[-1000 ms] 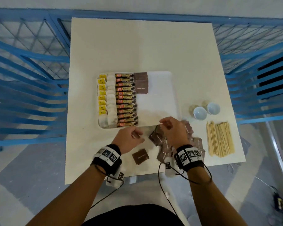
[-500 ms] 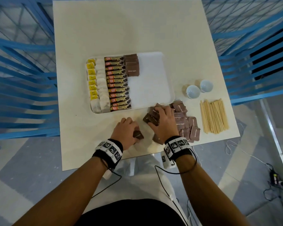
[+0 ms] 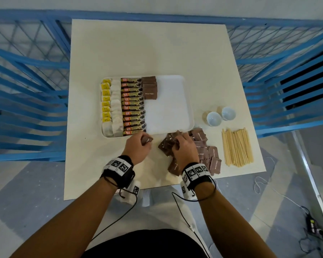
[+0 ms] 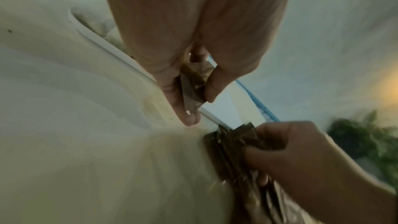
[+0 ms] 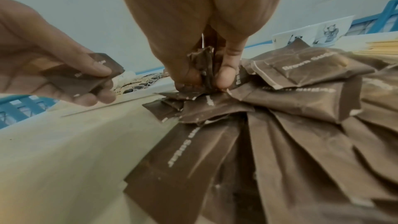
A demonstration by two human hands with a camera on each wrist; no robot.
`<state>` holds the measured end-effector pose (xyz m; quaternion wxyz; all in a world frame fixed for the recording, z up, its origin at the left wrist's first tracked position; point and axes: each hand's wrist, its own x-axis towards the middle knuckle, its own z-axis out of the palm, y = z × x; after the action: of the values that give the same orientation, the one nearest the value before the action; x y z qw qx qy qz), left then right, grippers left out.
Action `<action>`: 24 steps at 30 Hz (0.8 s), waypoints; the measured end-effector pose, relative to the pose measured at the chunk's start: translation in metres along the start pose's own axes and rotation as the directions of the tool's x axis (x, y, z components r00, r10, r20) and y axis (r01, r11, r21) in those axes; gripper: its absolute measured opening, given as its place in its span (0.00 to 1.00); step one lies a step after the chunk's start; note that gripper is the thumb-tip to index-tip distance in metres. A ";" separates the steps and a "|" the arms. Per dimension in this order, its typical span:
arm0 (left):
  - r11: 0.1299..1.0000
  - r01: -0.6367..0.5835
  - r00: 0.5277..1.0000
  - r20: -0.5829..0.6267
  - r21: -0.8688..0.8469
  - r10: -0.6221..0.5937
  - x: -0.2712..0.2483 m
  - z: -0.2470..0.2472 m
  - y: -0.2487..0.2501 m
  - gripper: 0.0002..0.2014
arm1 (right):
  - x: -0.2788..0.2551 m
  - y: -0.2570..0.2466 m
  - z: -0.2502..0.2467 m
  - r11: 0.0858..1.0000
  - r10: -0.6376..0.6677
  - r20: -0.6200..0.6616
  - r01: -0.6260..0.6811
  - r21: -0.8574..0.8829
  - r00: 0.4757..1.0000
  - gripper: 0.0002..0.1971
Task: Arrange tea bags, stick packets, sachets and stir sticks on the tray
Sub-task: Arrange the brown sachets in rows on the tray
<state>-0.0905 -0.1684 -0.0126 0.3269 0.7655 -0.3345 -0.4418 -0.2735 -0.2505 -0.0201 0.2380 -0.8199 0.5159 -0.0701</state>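
Note:
A white tray (image 3: 171, 112) holds a column of tea bags (image 3: 110, 107), a column of stick packets (image 3: 133, 107) and a short stack of brown sugar sachets (image 3: 150, 88); its right half is bare. My left hand (image 3: 145, 143) pinches one brown sachet (image 3: 148, 140) just off the tray's near edge, thumb against fingers (image 4: 198, 105). My right hand (image 3: 177, 142) is on the loose sachet pile (image 3: 203, 149) and pinches a few sachets (image 5: 204, 67) between thumb and fingers (image 5: 205, 78). Wooden stir sticks (image 3: 236, 146) lie at the table's right.
Two small white cups (image 3: 213, 118) (image 3: 228, 113) stand to the right of the tray, behind the stir sticks. Blue metal railings (image 3: 26, 86) surround the table on the left, back and right. The table's near edge (image 3: 119, 192) is close to my wrists.
My left hand has picked up the lone sachet near the front edge and lifted it toward the tray. My right hand stays on the pile, gathering sachets.

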 end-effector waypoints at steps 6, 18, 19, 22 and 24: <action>0.938 0.121 0.992 0.022 -0.324 -0.120 0.010 0.003 0.033 0.09 | 0.008 -0.001 -0.026 0.970 0.148 -0.063 -0.133 0.202 0.987 0.07; 0.437 0.411 0.907 0.309 -0.800 -0.287 0.031 0.031 0.072 0.14 | 0.032 -0.015 -0.039 0.917 -0.355 0.048 0.338 0.213 0.934 0.20; 0.456 0.391 0.911 0.264 -0.800 -0.318 0.032 0.031 0.070 0.13 | 0.034 -0.014 -0.040 0.903 -0.396 0.052 0.379 0.204 0.917 0.21; 0.450 0.339 0.918 0.186 -0.826 -0.350 0.035 0.031 0.062 0.12 | 0.040 -0.012 -0.046 0.866 -0.477 0.065 0.457 0.202 0.877 0.27; 0.432 0.344 0.911 0.184 -0.834 -0.371 0.036 0.029 0.057 0.13 | 0.044 -0.011 -0.048 0.855 -0.487 0.061 0.462 0.236 0.871 0.27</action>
<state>-0.1155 -0.2356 0.0043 0.5623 0.5645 0.0991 -0.5961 -0.2622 -0.3006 0.0215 0.3302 -0.8940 0.2721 -0.1331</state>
